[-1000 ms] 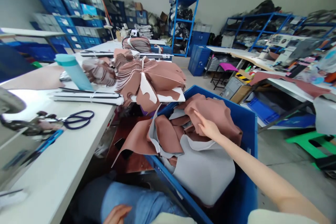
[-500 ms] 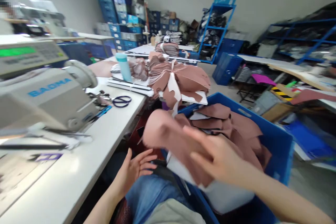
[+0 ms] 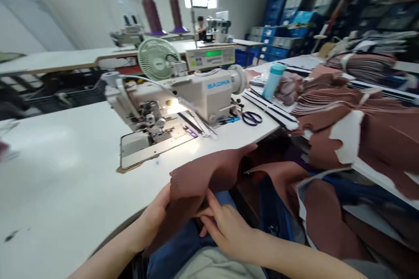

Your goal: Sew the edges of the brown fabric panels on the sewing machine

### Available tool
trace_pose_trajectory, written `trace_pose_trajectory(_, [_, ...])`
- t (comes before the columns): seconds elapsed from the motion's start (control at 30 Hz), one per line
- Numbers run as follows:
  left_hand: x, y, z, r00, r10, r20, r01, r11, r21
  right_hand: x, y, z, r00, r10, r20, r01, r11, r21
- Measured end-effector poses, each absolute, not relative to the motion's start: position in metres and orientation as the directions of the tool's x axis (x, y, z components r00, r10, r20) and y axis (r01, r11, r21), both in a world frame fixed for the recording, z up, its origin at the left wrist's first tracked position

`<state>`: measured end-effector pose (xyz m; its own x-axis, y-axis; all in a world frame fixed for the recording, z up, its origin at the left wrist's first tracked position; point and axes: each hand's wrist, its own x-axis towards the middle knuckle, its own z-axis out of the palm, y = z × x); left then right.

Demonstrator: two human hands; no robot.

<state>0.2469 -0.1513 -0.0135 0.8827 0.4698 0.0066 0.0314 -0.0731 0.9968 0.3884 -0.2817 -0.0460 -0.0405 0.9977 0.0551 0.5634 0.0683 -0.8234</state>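
A brown leather-like piece (image 3: 203,172) is held up over my lap, at the front edge of the white table. My left hand (image 3: 156,213) grips its left side, with the fingers mostly hidden behind it. From the right, my right hand (image 3: 229,226) has its fingers closed at the lower edge of the same piece. A sewing machine (image 3: 199,93) with its lamp lit stands beyond the piece. To my right, more brown pieces (image 3: 327,218) with pale backs hang and lie loosely.
Dark-handled scissors (image 3: 251,118) lie beside the machine. A turquoise bottle (image 3: 274,82) and stacked brown pieces (image 3: 330,100) are on the right. A green fan (image 3: 158,59) stands behind the machine, and two thread cones (image 3: 152,15) are farther back. Another person (image 3: 200,29) sits in the distance.
The view has swung left toward the machine. My right hand has brought the brown piece from over the blue bin to my lap, and my left hand, open before, now grips it.
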Motion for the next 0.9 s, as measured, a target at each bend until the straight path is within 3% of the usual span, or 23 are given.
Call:
trace_pose_trajectory(0.13, [0.216,-0.116,0.011,0.714,0.679,-0.171,0.258,-0.027,0.966,0.386,-0.248,-0.044,-0.264,0.953,0.146,0.698,0.293,-0.654])
trace_pose_trajectory(0.23, [0.183,-0.067,0.019,0.692,0.696,-0.193,0.501,-0.269,0.822,0.388,-0.215,-0.042,-0.421,0.865,0.273,0.692,0.501,-0.519])
trace_pose_trajectory(0.3, [0.160,-0.039,0.014,0.676,0.705,-0.212,0.671,-0.471,0.572,0.386,-0.189,-0.042,-0.521,0.791,0.320,0.643,0.611,-0.461])
trace_pose_trajectory(0.37, [0.146,-0.020,0.002,0.641,0.744,-0.189,0.765,-0.600,0.234,0.377,-0.161,-0.043,-0.639,0.709,0.298,0.586,0.700,-0.408])
trace_pose_trajectory(0.43, [0.145,-0.006,-0.011,0.603,0.790,-0.112,0.795,-0.607,0.003,0.364,-0.132,-0.048,-0.756,0.616,0.223,0.529,0.774,-0.348])
trace_pose_trajectory(0.47, [0.148,0.000,-0.016,0.585,0.808,-0.070,0.807,-0.589,-0.046,0.356,-0.117,-0.051,-0.792,0.583,0.181,0.514,0.798,-0.315])
trace_pose_trajectory(0.53, [0.155,0.015,-0.021,0.551,0.834,0.006,0.832,-0.550,-0.073,0.343,-0.087,-0.058,-0.817,0.566,0.114,0.528,0.813,-0.246])
trace_pose_trajectory(0.63, [0.154,0.034,-0.017,0.490,0.861,0.136,0.872,-0.481,-0.095,0.332,-0.041,-0.067,-0.764,0.639,0.089,0.623,0.767,-0.156])
trace_pose_trajectory(0.73, [0.129,0.028,-0.008,0.481,0.822,0.304,0.861,-0.508,0.011,0.331,-0.006,-0.073,-0.713,0.692,0.108,0.680,0.721,-0.131])
trace_pose_trajectory(0.8, [0.106,0.004,-0.008,0.592,0.715,0.371,0.745,-0.662,0.086,0.333,0.005,-0.077,-0.700,0.705,0.118,0.692,0.709,-0.133])
trace_pose_trajectory(0.9, [0.080,-0.044,-0.021,0.830,0.462,0.312,0.493,-0.870,-0.025,0.336,0.007,-0.083,-0.697,0.701,0.151,0.691,0.713,-0.119])
